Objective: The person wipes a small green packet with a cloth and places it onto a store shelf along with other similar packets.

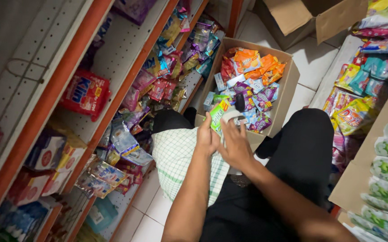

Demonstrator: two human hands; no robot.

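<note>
Both hands held out over a box of snacks

A green packet (218,115) is gripped by the left hand (207,139) and a dark-tipped tool (238,107) by the right hand (235,145), just above the cardboard box (283,96) packed with sachets.

I see my left hand (208,136) pressed on a glossy green plastic snack packet (218,114), and my right hand (235,144) gripping a white-and-black smooth plastic handheld tool (235,112). The open brown box (285,92) is matt, rough cardboard, filled with shiny orange and purple foil sachets (259,85). A white checked cloth (173,159) looks soft and woven. The white pegboard shelves with orange edges (113,58) look like painted metal.
</note>
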